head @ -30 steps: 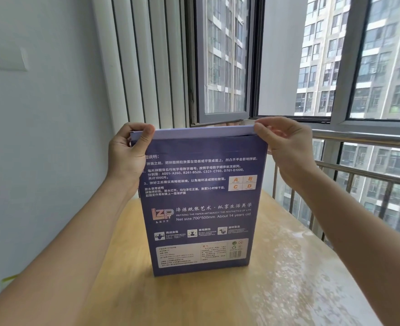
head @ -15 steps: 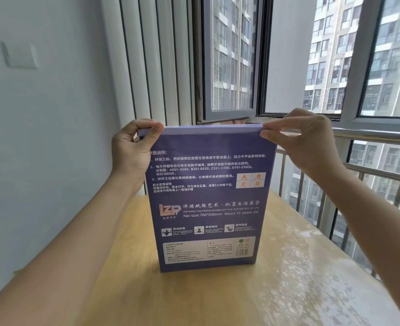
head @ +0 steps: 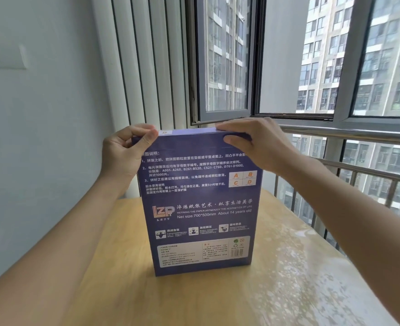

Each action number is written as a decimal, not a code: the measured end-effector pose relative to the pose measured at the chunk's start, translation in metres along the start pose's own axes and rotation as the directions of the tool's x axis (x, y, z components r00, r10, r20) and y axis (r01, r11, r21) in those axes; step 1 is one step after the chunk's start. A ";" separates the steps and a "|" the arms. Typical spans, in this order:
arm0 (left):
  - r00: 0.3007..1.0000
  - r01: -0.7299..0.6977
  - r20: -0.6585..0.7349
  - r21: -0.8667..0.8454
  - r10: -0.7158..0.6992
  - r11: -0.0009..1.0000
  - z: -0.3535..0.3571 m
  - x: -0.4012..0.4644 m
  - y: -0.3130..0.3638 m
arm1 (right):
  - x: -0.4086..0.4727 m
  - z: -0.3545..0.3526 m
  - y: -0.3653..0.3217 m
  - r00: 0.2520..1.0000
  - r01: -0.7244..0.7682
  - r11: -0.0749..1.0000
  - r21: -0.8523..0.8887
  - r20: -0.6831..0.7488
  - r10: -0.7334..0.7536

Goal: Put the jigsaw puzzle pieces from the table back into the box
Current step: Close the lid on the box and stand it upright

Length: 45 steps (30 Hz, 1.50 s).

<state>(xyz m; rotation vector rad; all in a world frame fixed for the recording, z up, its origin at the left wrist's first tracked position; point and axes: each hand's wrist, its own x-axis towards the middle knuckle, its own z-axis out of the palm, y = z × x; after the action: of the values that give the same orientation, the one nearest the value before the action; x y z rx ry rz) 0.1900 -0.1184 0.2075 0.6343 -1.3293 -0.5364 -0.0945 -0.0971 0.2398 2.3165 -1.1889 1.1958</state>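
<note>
Head view: both forearms reach forward to the upright purple puzzle box (head: 201, 203) standing on the wooden table (head: 288, 278). Left hand (head: 121, 154) pinches its top left corner; right hand (head: 258, 144) curls over the top edge, thumb on the near face.

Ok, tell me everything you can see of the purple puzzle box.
The purple puzzle box looks like printed cardboard and stands upright on the wooden table, its back panel facing the camera. White Chinese text, an LZP logo, an orange A-B-C-D grid and a pale label with a barcode cover it. The top flap looks closed. The left hand pinches its top left corner; the right hand pinches the top edge.
</note>
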 end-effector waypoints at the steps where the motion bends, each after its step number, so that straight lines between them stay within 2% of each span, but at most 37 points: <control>1: 0.999 -0.029 0.013 0.038 0.029 0.999 -0.001 -0.002 -0.003 | -0.001 0.004 -0.002 0.999 0.033 0.999 -0.029 -0.030 -0.034; 3: 0.998 -0.064 0.032 0.094 0.061 0.994 -0.001 -0.006 -0.007 | -0.004 0.009 -0.003 0.993 0.054 0.994 -0.098 -0.095 -0.063; 5: 0.999 -0.030 -0.012 0.070 0.031 0.997 0.004 -0.011 -0.004 | -0.007 0.006 -0.001 0.995 -0.018 0.999 -0.051 -0.099 0.013; 7: 0.995 0.026 -0.097 0.014 -0.024 1.000 0.013 -0.017 0.003 | -0.009 -0.002 -0.001 0.981 -0.150 0.956 0.253 -0.083 0.176; 8: 0.988 0.046 -0.150 -0.006 -0.046 0.999 0.017 -0.020 0.007 | -0.011 -0.004 -0.001 0.958 -0.200 0.885 0.420 -0.108 0.267; 10: 0.970 0.069 -0.231 -0.042 -0.077 0.997 0.022 -0.027 0.012 | -0.017 -0.004 -0.001 0.855 -0.309 0.724 0.617 -0.152 0.495; 11: 0.967 0.062 -0.245 -0.059 -0.075 0.996 0.022 -0.029 0.015 | -0.020 -0.004 -0.002 0.797 -0.378 0.638 0.671 -0.116 0.593; 13: 0.979 0.035 -0.200 -0.059 -0.046 0.998 0.021 -0.039 0.021 | -0.032 -0.003 -0.005 0.718 -0.550 0.499 0.669 0.073 0.693; 15: 0.990 0.050 -0.125 -0.100 -0.062 0.994 0.016 -0.052 0.029 | -0.048 -0.013 -0.015 0.695 -0.656 0.472 0.589 0.228 0.682; 17: 0.996 0.081 -0.032 -0.118 -0.086 0.990 0.009 -0.066 0.037 | -0.066 -0.027 -0.023 0.747 -0.626 0.536 0.566 0.237 0.622; 19: 0.998 0.066 0.012 -0.127 -0.065 0.990 0.000 -0.080 0.040 | -0.086 -0.031 -0.032 0.845 -0.493 0.655 0.573 0.134 0.518; 22: 0.999 0.031 -0.019 -0.146 -0.034 0.989 -0.015 -0.096 0.025 | -0.125 -0.014 -0.057 0.899 -0.341 0.750 0.566 -0.039 0.437; 23: 0.995 0.069 -0.060 -0.142 -0.078 0.987 -0.023 -0.101 0.009 | -0.141 -0.001 -0.067 0.913 -0.318 0.797 0.513 -0.062 0.404; 24: 0.977 0.157 -0.121 -0.134 -0.174 0.978 -0.031 -0.107 -0.010 | -0.156 0.013 -0.078 0.931 -0.308 0.868 0.390 -0.065 0.360; 25: 0.932 0.295 -0.186 -0.110 -0.312 0.949 -0.037 -0.114 -0.026 | -0.167 0.028 -0.091 0.956 -0.273 0.938 0.212 -0.052 0.290; 26: 0.846 0.475 -0.219 -0.099 -0.485 0.874 -0.043 -0.121 -0.044 | -0.176 0.048 -0.102 0.983 -0.177 0.983 0.047 -0.034 0.179; 27: 0.733 0.639 -0.192 -0.134 -0.652 0.758 -0.047 -0.131 -0.057 | -0.183 0.071 -0.112 0.997 -0.069 0.997 -0.045 0.025 0.070; 28: 0.622 0.755 -0.120 -0.171 -0.774 0.633 -0.048 -0.139 -0.067 | -0.185 0.092 -0.126 0.992 -0.006 0.999 -0.052 0.125 0.012; 29: 0.527 0.831 -0.039 -0.187 -0.849 0.524 -0.046 -0.148 -0.071 | -0.183 0.107 -0.138 0.970 -0.027 1.000 0.015 0.241 0.022; 30: 0.486 0.860 -0.003 -0.177 -0.874 0.479 -0.044 -0.157 -0.073 | -0.179 0.118 -0.143 0.939 -0.137 0.982 0.128 0.333 0.088; 31: 0.488 0.859 -0.018 -0.167 -0.873 0.484 -0.040 -0.164 -0.074 | -0.173 0.125 -0.137 0.909 -0.285 0.933 0.221 0.372 0.189; 32: 0.514 0.845 -0.065 -0.133 -0.855 0.518 -0.040 -0.172 -0.079 | -0.167 0.132 -0.122 0.902 -0.376 0.887 0.268 0.325 0.285; 33: 0.537 0.833 -0.115 -0.083 -0.835 0.547 -0.039 -0.180 -0.082 | -0.162 0.134 -0.095 0.893 -0.439 0.865 0.244 0.226 0.390; 35: 0.513 0.853 -0.206 0.012 -0.833 0.522 -0.033 -0.199 -0.086 | -0.152 0.133 -0.023 0.825 -0.562 0.823 0.079 0.118 0.552; 36: 0.485 0.872 -0.225 0.055 -0.845 0.486 -0.028 -0.212 -0.092 | -0.151 0.132 0.015 0.764 -0.635 0.772 -0.019 0.131 0.631; 38: 0.476 0.879 -0.167 0.058 -0.864 0.473 -0.002 -0.241 -0.095 | -0.154 0.128 0.075 0.616 -0.761 0.641 -0.100 0.198 0.762; 41: 0.513 0.858 -0.081 0.064 -0.855 0.509 0.053 -0.269 -0.100 | -0.165 0.139 0.131 0.466 -0.876 0.480 0.047 0.342 0.816; 43: 0.544 0.838 -0.096 0.107 -0.834 0.534 0.072 -0.268 -0.118 | -0.171 0.151 0.155 0.405 -0.914 0.350 0.204 0.461 0.789; 45: 0.563 0.825 -0.163 0.169 -0.810 0.540 0.075 -0.260 -0.143 | -0.172 0.159 0.171 0.390 -0.914 0.266 0.305 0.493 0.778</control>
<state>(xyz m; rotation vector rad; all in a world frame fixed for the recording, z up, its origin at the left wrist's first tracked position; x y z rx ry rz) 0.0729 -0.0520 -0.0677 1.4975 -0.9601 -1.1255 -0.1943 -0.1995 -0.0126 2.1239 -2.8017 1.7729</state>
